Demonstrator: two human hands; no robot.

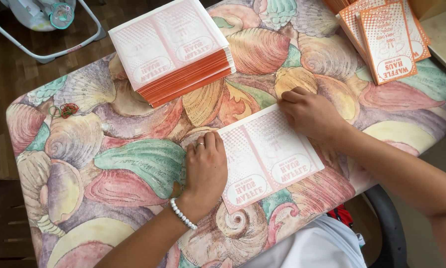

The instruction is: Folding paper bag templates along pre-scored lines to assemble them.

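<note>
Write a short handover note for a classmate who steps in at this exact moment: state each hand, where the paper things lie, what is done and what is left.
Left hand: flat, pressing the left edge of the unfolded sheet; no grip closed on anything.
Right hand: fingertips pressing the sheet's far right corner.
The sheet lies flat on the shell-patterned table, pale side up.
Flat stack: far left of the table, many sheets.
Folded orange pieces: far right corner, a few overlapping.
Rubber bands: near the left edge.
Done: a few pieces folded. Left: this sheet and the stack remain unfolded.
</note>
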